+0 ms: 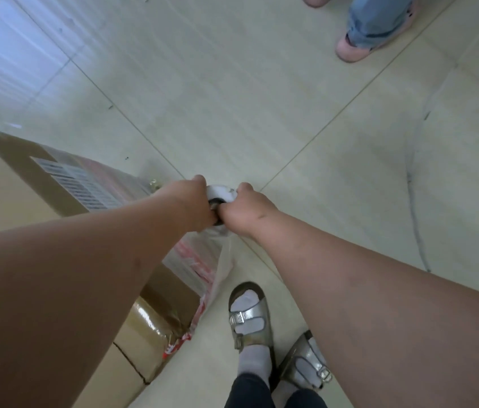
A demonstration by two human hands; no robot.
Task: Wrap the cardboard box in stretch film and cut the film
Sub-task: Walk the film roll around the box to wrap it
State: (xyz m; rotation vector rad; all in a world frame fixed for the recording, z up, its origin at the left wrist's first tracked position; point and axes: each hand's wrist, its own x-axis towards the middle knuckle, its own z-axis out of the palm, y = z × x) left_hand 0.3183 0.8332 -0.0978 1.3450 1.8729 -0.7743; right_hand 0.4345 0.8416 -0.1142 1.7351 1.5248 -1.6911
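- Hands meet over the top of a film roll (221,193): the left hand (195,203) and the right hand (239,210) are both closed around its upper end, knuckles almost touching, so that the roll stands upright and, I judge, can be steered by both arms at once.
- The roll's open core shows dark between the two fists; only its white top rim is visible, the rest hidden under the hands.
- A sheet of clear film (220,269) hangs down from the roll and runs toward the near corner of the cardboard box (2,195), which stands on the floor (262,98) to the person's left, just beside the left forearm.
- Film already covers the box's side, dulling the red-and-white tape and the printed label beneath it, so wrapping looks well under way and cutting not yet done.
- Holding the roll close to the box's corner likely keeps the film taut.
- The person's sandalled feet (248,315) stand close to the box; another person's pink shoes (353,50) stand well apart.
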